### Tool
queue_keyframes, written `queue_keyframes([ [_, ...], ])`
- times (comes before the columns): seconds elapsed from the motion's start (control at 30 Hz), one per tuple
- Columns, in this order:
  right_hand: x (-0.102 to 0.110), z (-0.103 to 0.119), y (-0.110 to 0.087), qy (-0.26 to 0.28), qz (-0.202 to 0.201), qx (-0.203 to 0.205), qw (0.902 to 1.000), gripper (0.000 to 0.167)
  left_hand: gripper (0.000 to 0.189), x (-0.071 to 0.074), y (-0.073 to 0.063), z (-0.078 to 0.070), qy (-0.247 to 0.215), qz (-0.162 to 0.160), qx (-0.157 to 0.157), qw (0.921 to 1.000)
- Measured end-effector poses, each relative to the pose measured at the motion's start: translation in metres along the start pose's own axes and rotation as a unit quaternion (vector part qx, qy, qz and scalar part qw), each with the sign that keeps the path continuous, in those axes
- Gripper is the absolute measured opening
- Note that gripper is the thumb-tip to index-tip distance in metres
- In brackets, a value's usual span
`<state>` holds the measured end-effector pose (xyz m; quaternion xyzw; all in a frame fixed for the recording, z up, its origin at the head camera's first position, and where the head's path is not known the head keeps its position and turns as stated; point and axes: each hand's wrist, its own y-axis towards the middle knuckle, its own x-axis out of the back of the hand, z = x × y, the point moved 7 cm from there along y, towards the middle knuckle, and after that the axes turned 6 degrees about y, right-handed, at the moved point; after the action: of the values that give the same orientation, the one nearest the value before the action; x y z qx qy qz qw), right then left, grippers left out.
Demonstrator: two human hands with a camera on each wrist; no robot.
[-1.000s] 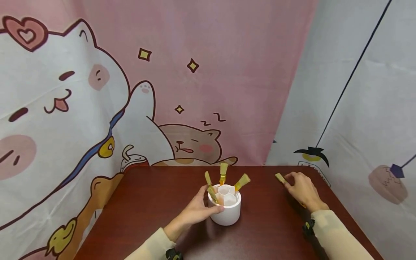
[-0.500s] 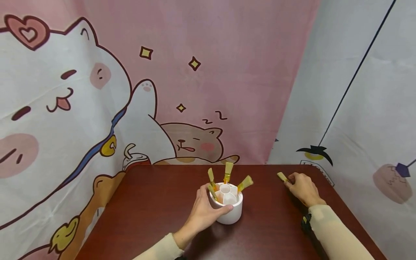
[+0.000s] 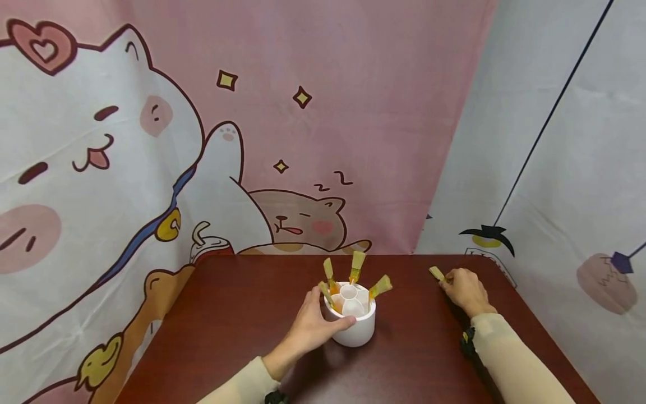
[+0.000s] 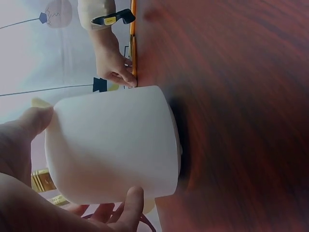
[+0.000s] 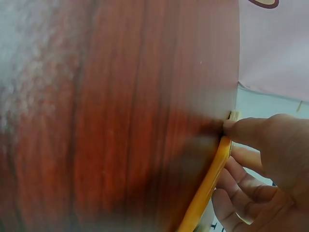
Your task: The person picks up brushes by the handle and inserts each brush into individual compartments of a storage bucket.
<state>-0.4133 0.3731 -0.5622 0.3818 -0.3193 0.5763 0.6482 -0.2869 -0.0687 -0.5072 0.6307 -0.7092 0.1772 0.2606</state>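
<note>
In the head view a white round brush holder (image 3: 355,334) with inner compartments stands mid-table. My left hand (image 3: 309,328) grips its near left side, thumb across the front and fingers round the far side. Several flat paintbrushes (image 3: 382,284) lean in it, pale bristles up and orange handles down. To the right, my right hand (image 3: 465,293) pinches another paintbrush (image 3: 435,273) between thumb and fingers, its bristles pointing toward the back left. The right wrist view shows that brush's orange handle (image 5: 205,188) close along the tabletop, thumb tip near the ferrule.
The dark red wooden table (image 3: 242,314) ends at the back against a pink cloth (image 3: 373,129) printed with cartoon animals. A pale cloth (image 3: 565,185) hangs along the right side.
My right hand has shifted slightly left and its fingers have drawn in on the brush, which stays in about the same place. The left hand still grips the holder.
</note>
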Motion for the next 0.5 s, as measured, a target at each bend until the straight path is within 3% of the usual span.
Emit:
queue_keyframes([
  [0.27, -0.0017, -0.0002, 0.0009, 0.016, 0.002, -0.017, 0.9997, 0.033, 0.111, 0.0015, 0.0022, 0.0044, -0.001, 0.018, -0.003, 0.9998],
  [0.5, 0.0004, 0.0049, 0.0018, 0.042, -0.010, -0.004, 0.9991, 0.029, 0.111, 0.0027, 0.0050, 0.0031, -0.012, 0.023, -0.010, 0.9996],
])
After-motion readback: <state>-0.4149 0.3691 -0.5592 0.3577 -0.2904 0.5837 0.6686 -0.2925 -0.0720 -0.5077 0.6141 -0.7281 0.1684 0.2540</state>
